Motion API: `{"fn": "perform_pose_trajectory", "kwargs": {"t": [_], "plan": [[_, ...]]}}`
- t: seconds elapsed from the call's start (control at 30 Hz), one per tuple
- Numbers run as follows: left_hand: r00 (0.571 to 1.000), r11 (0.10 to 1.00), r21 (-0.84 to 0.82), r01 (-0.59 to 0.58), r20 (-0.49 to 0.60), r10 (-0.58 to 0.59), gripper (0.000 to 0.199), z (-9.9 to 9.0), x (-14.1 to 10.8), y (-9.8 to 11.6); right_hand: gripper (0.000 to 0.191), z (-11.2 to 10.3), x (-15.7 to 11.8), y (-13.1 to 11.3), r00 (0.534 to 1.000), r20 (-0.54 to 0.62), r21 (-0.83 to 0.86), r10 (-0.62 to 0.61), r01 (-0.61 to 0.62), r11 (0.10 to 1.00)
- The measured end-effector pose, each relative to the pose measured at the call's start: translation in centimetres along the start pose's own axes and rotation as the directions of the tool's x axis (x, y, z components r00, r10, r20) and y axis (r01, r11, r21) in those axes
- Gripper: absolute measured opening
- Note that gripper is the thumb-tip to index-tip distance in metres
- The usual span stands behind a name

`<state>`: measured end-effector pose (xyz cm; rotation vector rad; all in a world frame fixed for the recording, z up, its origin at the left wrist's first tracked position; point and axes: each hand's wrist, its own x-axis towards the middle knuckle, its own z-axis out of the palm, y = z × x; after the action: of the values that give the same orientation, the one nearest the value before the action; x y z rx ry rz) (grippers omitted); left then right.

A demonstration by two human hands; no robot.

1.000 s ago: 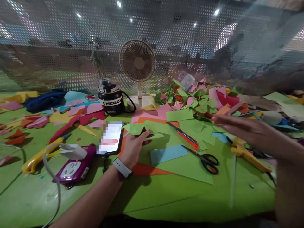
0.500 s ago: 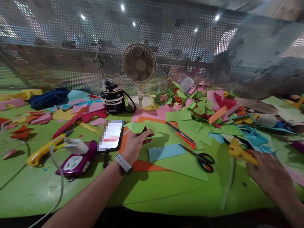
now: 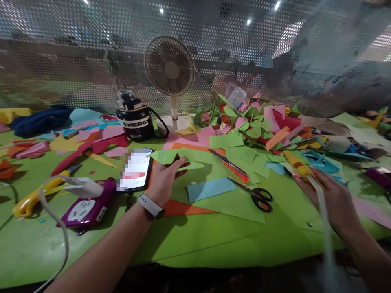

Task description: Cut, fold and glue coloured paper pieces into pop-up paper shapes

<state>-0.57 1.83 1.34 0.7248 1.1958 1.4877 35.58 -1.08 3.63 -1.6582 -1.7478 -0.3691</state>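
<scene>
My left hand (image 3: 165, 177), with a pale watch strap at the wrist, is closed on a folded green paper piece (image 3: 163, 156) that carries small blue marks. Its fingers hide part of the fold. On the right, my right hand (image 3: 328, 195) grips a yellow hot glue gun (image 3: 295, 162), its nozzle pointing away from me. A long translucent glue stick (image 3: 326, 228) trails from the gun's back end, blurred at its lower part. Between the hands lie a blue paper strip (image 3: 210, 189), black-handled scissors (image 3: 261, 199) and an orange and black cutter (image 3: 230, 166), all on green paper sheets (image 3: 241, 209).
A lit phone (image 3: 136, 169) lies left of my left hand. Farther left are a purple power strip (image 3: 88, 207) with a white plug and a yellow-handled tool (image 3: 42, 193). Behind stand a black bottle (image 3: 134, 118), a fan (image 3: 171, 67) and a heap of paper scraps (image 3: 250, 122).
My right hand has lifted and turned the glue gun, bringing its glue stick toward me. My left hand still holds the green paper piece. The view has shifted slightly.
</scene>
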Motion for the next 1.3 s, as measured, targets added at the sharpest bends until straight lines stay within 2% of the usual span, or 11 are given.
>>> {"fn": "perform_pose_trajectory", "kwargs": {"t": [0.03,0.07,0.13,0.2,0.27,0.37,0.47,0.63,0.77,0.97,1.3], "plan": [[1.000,1.000,-0.002,0.001,0.003,-0.001,0.026,0.0,0.0,0.0,0.049,-0.1,-0.1,-0.1,0.998,0.042,0.049,0.050,-0.052,0.997],[1.000,1.000,-0.004,0.002,0.007,-0.002,0.026,0.1,0.0,0.1,0.047,-0.3,-0.1,-0.2,0.983,0.121,0.122,0.141,-0.155,0.980],[1.000,1.000,-0.005,-0.002,0.004,0.002,0.025,0.2,0.0,0.1,0.042,-0.3,0.0,-0.8,0.931,0.255,0.286,0.261,-0.330,0.899],[1.000,1.000,-0.004,-0.010,-0.007,0.010,0.025,0.2,0.1,0.0,0.041,0.0,0.7,-2.2,0.869,0.425,0.451,0.252,-0.445,0.774],[0.999,1.000,-0.012,-0.027,-0.034,0.027,0.026,0.0,0.3,0.0,0.042,0.8,1.8,-4.3,0.795,0.590,0.528,0.142,-0.513,0.677],[0.995,0.999,-0.022,-0.047,-0.088,0.045,0.028,-0.3,0.6,-0.1,0.047,2.5,3.6,-7.8,0.705,0.709,0.534,-0.026,-0.513,0.672],[0.993,0.998,-0.038,-0.043,-0.109,0.038,0.029,-0.4,0.8,-0.1,0.047,4.4,4.5,-10.2,0.674,0.732,0.533,-0.094,-0.482,0.696],[0.995,0.999,-0.048,-0.008,-0.095,0.003,0.026,-0.1,0.4,-0.1,0.044,6.8,3.7,-10.7,0.613,0.776,0.476,-0.151,-0.412,0.777],[0.997,1.000,-0.014,0.019,-0.077,-0.020,0.022,0.0,0.3,-0.1,0.045,7.4,3.1,-10.5,0.606,0.782,0.429,-0.148,-0.350,0.833],[0.996,1.000,-0.006,0.030,-0.082,-0.031,0.021,0.1,0.2,-0.1,0.044,7.5,3.0,-11.0,0.590,0.796,0.402,-0.136,-0.346,0.848],[0.997,0.998,0.032,0.048,-0.067,-0.046,0.018,0.2,0.0,0.1,0.043,8.0,2.8,-11.2,0.618,0.769,0.400,-0.162,-0.270,0.876]]}}
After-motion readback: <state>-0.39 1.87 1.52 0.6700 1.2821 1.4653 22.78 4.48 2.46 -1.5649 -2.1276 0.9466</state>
